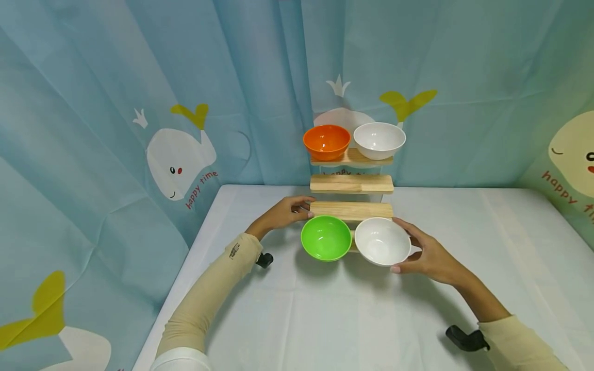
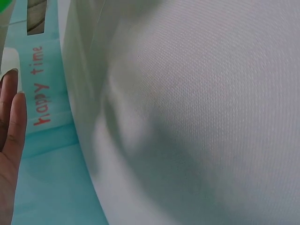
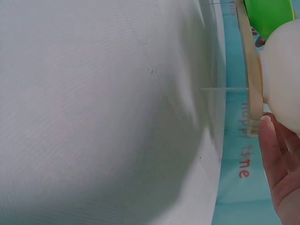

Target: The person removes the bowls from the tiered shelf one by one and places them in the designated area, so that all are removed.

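Note:
A wooden tiered rack carries bowls on its top and bottom steps. My right hand holds the lower white bowl by its right side, fingers at the far rim and thumb at the near side. The right wrist view shows that bowl's underside above the fingers. Left of it sits a green bowl on the bottom step. My left hand is at the rack's left side, its fingertips by the end of a step, fingers loosely bent; actual contact is hard to tell.
An orange bowl and another white bowl stand on the top step. The rack is on a white-covered table. Behind and to the sides hangs a blue printed curtain. Black wrist mounts stick out beneath both sleeves.

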Available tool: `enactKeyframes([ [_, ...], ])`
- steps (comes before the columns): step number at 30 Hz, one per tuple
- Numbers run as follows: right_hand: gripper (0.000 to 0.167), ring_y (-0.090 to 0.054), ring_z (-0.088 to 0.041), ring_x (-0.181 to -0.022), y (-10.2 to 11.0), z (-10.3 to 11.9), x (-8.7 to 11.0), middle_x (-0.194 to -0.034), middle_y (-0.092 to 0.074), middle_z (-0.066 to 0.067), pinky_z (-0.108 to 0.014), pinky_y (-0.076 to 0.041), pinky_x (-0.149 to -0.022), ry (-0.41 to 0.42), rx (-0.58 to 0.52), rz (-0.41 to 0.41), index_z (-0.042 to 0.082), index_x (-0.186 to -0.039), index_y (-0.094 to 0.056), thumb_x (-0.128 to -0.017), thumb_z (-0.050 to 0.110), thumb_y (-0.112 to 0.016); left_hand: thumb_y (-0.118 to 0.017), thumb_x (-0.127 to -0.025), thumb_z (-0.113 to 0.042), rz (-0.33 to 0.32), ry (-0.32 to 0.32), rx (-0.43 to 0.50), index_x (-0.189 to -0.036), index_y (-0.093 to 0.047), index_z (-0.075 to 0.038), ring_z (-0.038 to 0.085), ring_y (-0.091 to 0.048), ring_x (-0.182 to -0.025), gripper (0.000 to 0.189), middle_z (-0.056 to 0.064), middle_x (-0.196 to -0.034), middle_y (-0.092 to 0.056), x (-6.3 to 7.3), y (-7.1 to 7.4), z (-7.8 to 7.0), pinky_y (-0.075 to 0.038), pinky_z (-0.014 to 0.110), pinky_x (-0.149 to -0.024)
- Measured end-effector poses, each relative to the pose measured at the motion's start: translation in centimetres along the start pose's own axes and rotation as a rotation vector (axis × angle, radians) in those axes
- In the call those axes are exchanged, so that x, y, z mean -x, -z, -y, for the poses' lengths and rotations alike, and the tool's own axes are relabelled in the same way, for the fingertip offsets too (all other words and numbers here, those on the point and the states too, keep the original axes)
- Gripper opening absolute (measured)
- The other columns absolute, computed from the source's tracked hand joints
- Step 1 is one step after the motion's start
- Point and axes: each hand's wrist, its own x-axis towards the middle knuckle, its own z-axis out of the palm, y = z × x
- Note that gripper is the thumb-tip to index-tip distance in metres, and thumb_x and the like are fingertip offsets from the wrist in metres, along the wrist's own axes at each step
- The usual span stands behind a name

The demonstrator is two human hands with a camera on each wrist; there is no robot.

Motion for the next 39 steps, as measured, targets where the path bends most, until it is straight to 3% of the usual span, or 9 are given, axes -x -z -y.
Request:
enactKeyframes([
  [13, 0.104, -0.059, 0.003, -0.101, -0.06, 0.12, 0.01, -0.137, -0.047, -0.026, -0.031, -0.060, -0.068, -0.003, 0.033, -0.034, 0.004, -0.158, -0.028, -0.073, 0.003, -0.088, -0.067, -0.098, -0.029, -0.012, 0.013, 0.017, -0.144, -0.055, -0.014, 0.024, -0.061, -0.120, 0.050, 0.010, -0.138, -0.058, -0.21, 0.01, -0.09, -0.052, 0.036, -0.100],
  [25, 0.102, -0.061, 0.003, -0.102, -0.14, 0.17, 0.15, -0.141, -0.043, -0.027, -0.031, -0.061, -0.070, -0.007, 0.019, -0.035, 0.003, -0.157, -0.029, -0.074, 0.002, -0.087, -0.069, -0.096, -0.025, -0.017, 0.027, 0.042, -0.144, -0.056, -0.013, 0.023, -0.065, -0.113, 0.050, 0.012, -0.142, -0.056, -0.12, 0.05, -0.14, -0.054, 0.035, -0.096],
  [39, 0.101, -0.062, -0.004, -0.101, 0.19, -0.17, 0.63, -0.141, -0.041, -0.007, -0.032, -0.061, -0.073, -0.014, 0.016, -0.040, 0.007, -0.158, -0.028, -0.075, 0.001, -0.085, -0.069, -0.097, -0.026, -0.015, 0.036, 0.045, -0.145, -0.055, -0.012, 0.025, -0.064, -0.114, 0.051, 0.012, -0.143, -0.055, 0.16, 0.06, -0.28, -0.053, 0.037, -0.098],
])
